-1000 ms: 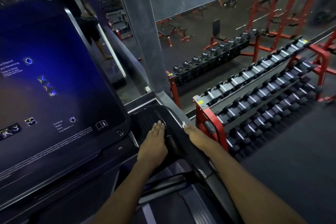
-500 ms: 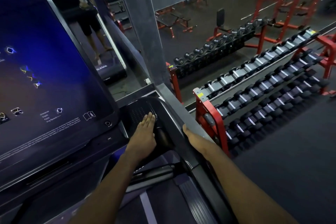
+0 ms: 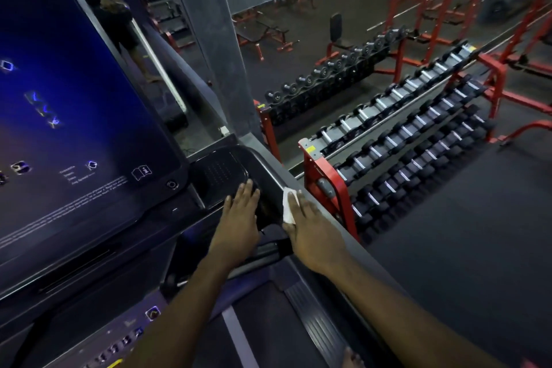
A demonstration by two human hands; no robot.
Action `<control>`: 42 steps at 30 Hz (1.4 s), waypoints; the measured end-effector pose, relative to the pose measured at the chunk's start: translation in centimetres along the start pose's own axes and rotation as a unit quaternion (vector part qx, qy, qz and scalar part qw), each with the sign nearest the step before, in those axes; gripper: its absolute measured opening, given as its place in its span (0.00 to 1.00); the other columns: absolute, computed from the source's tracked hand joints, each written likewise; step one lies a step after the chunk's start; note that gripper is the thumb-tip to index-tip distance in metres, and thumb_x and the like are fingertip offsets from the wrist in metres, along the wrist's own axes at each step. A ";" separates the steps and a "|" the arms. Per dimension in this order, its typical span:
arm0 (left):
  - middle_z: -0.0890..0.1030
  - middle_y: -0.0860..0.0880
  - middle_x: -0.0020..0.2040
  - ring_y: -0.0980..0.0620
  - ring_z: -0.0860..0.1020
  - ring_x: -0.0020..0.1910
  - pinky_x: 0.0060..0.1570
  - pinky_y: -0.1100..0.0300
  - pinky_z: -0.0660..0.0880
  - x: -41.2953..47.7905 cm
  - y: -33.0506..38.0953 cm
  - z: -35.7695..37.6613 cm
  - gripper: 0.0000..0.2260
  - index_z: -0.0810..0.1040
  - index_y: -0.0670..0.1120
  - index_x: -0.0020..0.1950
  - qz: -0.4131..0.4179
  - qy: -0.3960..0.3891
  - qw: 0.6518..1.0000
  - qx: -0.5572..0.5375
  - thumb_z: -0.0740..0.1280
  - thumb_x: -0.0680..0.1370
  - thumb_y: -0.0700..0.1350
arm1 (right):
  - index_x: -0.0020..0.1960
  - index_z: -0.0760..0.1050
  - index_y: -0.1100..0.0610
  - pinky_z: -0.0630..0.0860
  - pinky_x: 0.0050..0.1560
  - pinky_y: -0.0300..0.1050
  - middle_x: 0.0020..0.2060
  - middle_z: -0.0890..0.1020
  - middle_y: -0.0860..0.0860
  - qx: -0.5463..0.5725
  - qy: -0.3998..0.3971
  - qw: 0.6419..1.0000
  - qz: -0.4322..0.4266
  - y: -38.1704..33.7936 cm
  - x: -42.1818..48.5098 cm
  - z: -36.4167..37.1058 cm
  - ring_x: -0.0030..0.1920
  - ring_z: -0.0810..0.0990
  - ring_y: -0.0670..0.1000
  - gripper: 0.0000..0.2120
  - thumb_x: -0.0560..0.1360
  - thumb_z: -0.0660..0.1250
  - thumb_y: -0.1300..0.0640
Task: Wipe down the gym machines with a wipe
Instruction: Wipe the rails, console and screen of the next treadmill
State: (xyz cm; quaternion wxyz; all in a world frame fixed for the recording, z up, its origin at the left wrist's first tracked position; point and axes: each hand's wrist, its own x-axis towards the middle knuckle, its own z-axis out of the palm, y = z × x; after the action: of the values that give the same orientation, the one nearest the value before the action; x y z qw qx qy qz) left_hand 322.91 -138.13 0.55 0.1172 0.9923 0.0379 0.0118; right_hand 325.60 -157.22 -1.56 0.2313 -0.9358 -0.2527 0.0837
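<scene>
At centre frame the right grip (image 3: 313, 233) lay flat, fingers straight, pressing the white wipe (image 3: 288, 206) onto the treadmill's grey rail (image 3: 270, 158). Just left of it the left grip (image 3: 240, 218) rested, fingers spread, on the black tray (image 3: 218, 170). A dumbbell rack (image 3: 325, 170) stood at right.

right hand (image 3: 313, 233) presses white wipe (image 3: 289, 204) on treadmill rail (image 3: 352, 245); left hand (image 3: 237, 218) flat on tray (image 3: 221, 173).
</scene>
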 end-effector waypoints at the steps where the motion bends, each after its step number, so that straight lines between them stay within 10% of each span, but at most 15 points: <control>1: 0.45 0.47 0.83 0.49 0.43 0.82 0.80 0.50 0.41 -1.3 0.4 0.8 0.29 0.52 0.44 0.82 0.007 -0.004 1.000 0.002 0.57 0.82 0.37 | 0.83 0.45 0.54 0.61 0.77 0.57 0.82 0.49 0.55 -0.026 0.013 1.000 -0.005 0.0 -1.2 0.5 0.81 0.53 0.59 0.33 0.84 0.56 0.48; 8: 0.73 0.43 0.72 0.44 0.71 0.70 0.69 0.54 0.66 -4.5 0.2 1.7 0.22 0.68 0.42 0.75 -0.004 -0.040 0.996 -0.086 0.64 0.81 0.41 | 0.83 0.42 0.56 0.52 0.78 0.56 0.82 0.45 0.57 -0.102 0.011 0.994 0.022 -2.2 0.7 0.8 0.81 0.49 0.61 0.36 0.83 0.55 0.45; 13: 0.72 0.41 0.70 0.41 0.72 0.68 0.67 0.49 0.69 -4.9 1.2 -0.1 0.22 0.67 0.41 0.75 0.004 -0.074 0.992 -0.104 0.64 0.81 0.42 | 0.83 0.48 0.59 0.57 0.78 0.56 0.81 0.53 0.59 -0.123 0.059 0.989 0.062 -2.7 -5.6 1.4 0.80 0.55 0.61 0.38 0.81 0.59 0.43; 18: 0.76 0.41 0.64 0.41 0.75 0.63 0.62 0.49 0.72 -4.8 1.0 0.0 0.16 0.71 0.43 0.69 0.000 -0.089 0.991 -0.103 0.63 0.81 0.42 | 0.79 0.59 0.59 0.64 0.74 0.56 0.77 0.65 0.61 0.054 -0.018 0.983 0.172 -1.4 -1.1 -1.0 0.76 0.65 0.61 0.38 0.80 0.55 0.33; 21: 0.75 0.44 0.67 0.43 0.75 0.65 0.63 0.50 0.72 -4.7 0.7 0.3 0.19 0.69 0.45 0.74 0.007 -0.087 0.991 -0.102 0.60 0.82 0.41 | 0.79 0.62 0.51 0.61 0.76 0.56 0.78 0.65 0.54 0.256 -0.105 0.923 0.269 1.3 1.0 -2.6 0.75 0.67 0.57 0.49 0.70 0.50 0.19; 27: 0.71 0.48 0.74 0.48 0.72 0.71 0.68 0.53 0.69 -4.5 1.0 0.4 0.26 0.61 0.46 0.80 0.012 -0.077 0.989 -0.128 0.60 0.81 0.40 | 0.81 0.56 0.48 0.59 0.75 0.49 0.79 0.62 0.52 0.364 -0.129 0.873 0.297 2.1 1.1 -3.2 0.77 0.63 0.56 0.40 0.77 0.50 0.25; 33: 0.67 0.52 0.76 0.50 0.71 0.72 0.70 0.52 0.70 -5.0 0.8 0.7 0.26 0.62 0.49 0.80 0.039 -0.037 0.987 -0.153 0.59 0.81 0.38 | 0.80 0.56 0.59 0.64 0.74 0.56 0.76 0.66 0.60 0.002 0.020 0.989 0.145 -1.3 -5.5 -1.0 0.76 0.63 0.60 0.37 0.81 0.47 0.36; 37: 0.62 0.51 0.80 0.52 0.63 0.77 0.75 0.52 0.65 -5.1 0.7 0.7 0.30 0.61 0.49 0.81 0.081 -0.015 0.986 -0.148 0.61 0.79 0.34 | 0.82 0.42 0.63 0.44 0.81 0.57 0.81 0.43 0.60 -0.131 0.044 0.979 0.147 -1.9 -10.1 1.4 0.81 0.40 0.58 0.45 0.75 0.36 0.34; 42: 0.59 0.49 0.82 0.49 0.55 0.81 0.79 0.50 0.55 -4.6 3.1 0.8 0.35 0.59 0.46 0.82 0.182 -0.028 0.978 -0.100 0.65 0.76 0.34 | 0.82 0.43 0.62 0.49 0.81 0.55 0.82 0.43 0.58 -0.129 0.087 0.980 0.124 -2.6 -10.0 1.9 0.82 0.48 0.57 0.41 0.81 0.54 0.38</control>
State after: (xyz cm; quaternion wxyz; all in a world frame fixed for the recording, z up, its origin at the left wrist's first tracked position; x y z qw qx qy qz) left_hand 318.58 -141.69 0.38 0.2131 0.9656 -0.1485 0.0088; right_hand 315.31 -159.61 -1.61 0.1176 -0.9855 -0.1224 -0.0037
